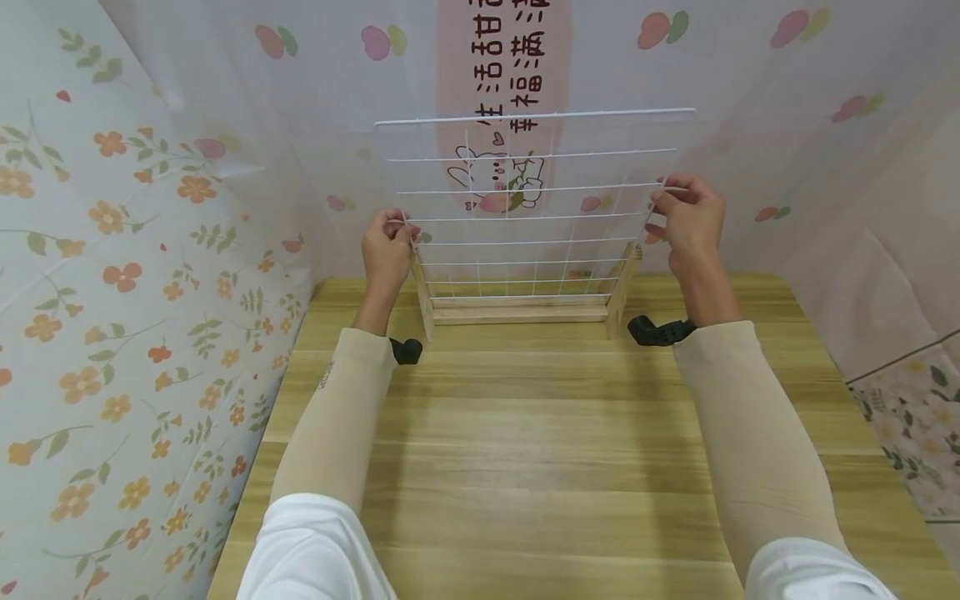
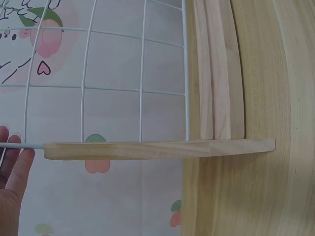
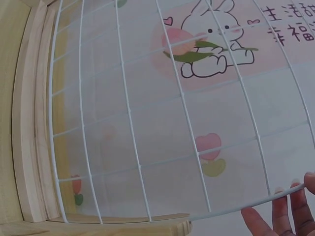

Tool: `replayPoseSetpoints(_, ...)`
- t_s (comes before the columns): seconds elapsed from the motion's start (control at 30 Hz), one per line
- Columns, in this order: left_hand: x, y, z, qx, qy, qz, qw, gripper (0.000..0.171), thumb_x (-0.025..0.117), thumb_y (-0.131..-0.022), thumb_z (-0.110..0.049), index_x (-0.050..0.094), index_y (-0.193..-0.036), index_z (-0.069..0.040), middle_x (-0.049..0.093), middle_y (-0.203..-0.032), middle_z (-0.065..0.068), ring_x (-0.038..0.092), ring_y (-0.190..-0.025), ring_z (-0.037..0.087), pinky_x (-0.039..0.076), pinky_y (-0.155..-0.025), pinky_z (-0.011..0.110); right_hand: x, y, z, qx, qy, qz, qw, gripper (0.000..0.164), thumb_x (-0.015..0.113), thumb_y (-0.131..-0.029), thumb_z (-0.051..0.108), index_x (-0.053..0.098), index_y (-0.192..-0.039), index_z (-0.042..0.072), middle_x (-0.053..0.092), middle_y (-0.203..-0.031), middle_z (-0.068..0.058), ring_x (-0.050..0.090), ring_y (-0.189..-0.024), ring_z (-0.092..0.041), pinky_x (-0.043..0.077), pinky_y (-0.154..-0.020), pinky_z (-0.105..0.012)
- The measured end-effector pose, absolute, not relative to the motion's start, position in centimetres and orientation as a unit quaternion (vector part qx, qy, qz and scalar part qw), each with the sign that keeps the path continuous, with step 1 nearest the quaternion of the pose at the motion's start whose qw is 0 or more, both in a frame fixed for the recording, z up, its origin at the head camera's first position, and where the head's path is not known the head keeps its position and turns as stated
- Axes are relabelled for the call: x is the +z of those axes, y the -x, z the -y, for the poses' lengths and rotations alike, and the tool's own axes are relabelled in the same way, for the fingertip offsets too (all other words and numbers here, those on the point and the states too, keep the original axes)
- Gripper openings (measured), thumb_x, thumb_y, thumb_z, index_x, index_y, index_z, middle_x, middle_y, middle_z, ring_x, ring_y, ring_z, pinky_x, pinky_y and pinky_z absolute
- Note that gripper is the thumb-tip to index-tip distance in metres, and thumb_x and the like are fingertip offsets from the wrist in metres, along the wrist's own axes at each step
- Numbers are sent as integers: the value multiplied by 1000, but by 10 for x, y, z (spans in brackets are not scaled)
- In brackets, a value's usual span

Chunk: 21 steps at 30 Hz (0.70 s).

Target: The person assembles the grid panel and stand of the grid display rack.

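Note:
A white wire grid panel point(image 1: 535, 117) stands upright between the side posts of a light wooden stand point(image 1: 517, 315). My left hand point(image 1: 388, 254) pinches the panel's left edge wire just above the post. On the opposite side, my right hand point(image 1: 693, 218) grips the right edge wire somewhat higher up. Seen from the left wrist, the side post point(image 2: 123, 150) lines up with the panel's edge, and the fingertips of the left hand point(image 2: 15, 179) are at the wire beyond its end. In the right wrist view, fingers of the right hand point(image 3: 290, 211) curl at the bowed edge wire.
The stand sits at the back of a wood-grain table point(image 1: 517, 450). Behind it hangs a pale printed curtain point(image 1: 300, 108) with a rabbit and lettering. A flower-patterned cloth point(image 1: 135, 350) borders the left side. Black wrist mounts point(image 1: 660, 331) stick out inward from both sleeves.

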<state>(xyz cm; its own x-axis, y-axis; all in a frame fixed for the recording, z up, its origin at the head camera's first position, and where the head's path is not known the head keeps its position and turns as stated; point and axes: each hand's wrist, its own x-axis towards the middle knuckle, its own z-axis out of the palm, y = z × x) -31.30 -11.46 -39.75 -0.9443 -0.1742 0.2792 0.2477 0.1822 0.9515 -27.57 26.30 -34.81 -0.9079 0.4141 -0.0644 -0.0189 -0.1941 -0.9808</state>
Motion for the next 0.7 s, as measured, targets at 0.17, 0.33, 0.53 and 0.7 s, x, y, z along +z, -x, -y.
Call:
replayPoseSetpoints(0.17, -400, 315, 113, -637, 22, 751, 172, 8, 53, -95, 3, 58, -101, 5, 66, -84, 19, 65, -73, 19, 49, -64, 23, -351, 277, -266, 757, 163, 617, 138, 14, 68, -90, 5, 64, -102, 9, 60, -97, -1, 58, -83, -18, 54, -51, -25)
replayPoseSetpoints(0.33, -406, 319, 114, -638, 22, 749, 175, 6, 54, -95, 3, 59, -98, 1, 66, -88, 25, 61, -67, 7, 44, -58, 18, -352, 276, -264, 753, 165, 622, 140, 14, 68, -89, 6, 64, -102, 9, 60, -96, 0, 59, -82, -16, 53, -51, -24)
replayPoseSetpoints(0.53, -406, 320, 114, -642, 16, 747, 172, 9, 52, -95, 4, 60, -97, -1, 65, -86, 22, 61, -67, 8, 47, -62, 21, -354, 278, -264, 748, 170, 626, 139, 12, 67, -90, 5, 64, -100, 10, 60, -96, 0, 59, -81, -14, 54, -54, -24)
replayPoseSetpoints(0.7, -408, 320, 114, -634, 19, 754, 171, 10, 51, -96, 4, 60, -99, 0, 64, -94, 30, 62, -70, 9, 47, -60, 20, -357, 278, -265, 741, 179, 633, 136, 10, 66, -91, 4, 64, -98, 11, 58, -98, 0, 59, -85, -16, 56, -63, -27)
